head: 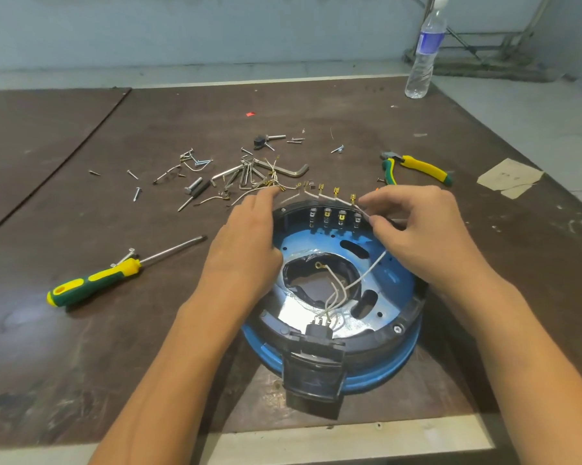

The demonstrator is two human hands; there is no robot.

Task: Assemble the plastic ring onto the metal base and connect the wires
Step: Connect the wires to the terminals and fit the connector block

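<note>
Pinching a wire (371, 268) over the ring (413, 312) and base (395, 276), right hand (417, 236) faces the flat left hand (246, 253); screws (137, 193), hex keys (291, 172) and pliers (418, 167) lie behind.

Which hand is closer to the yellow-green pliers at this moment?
Right. The right hand, pinching a white wire, is just on the near side of the pliers; the left hand is across the black plastic ring, farther off.

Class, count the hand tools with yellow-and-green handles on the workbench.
2. The screwdriver lies left of the left hand; the pliers lie beyond the right hand, further right. The arms could hide others.
</note>
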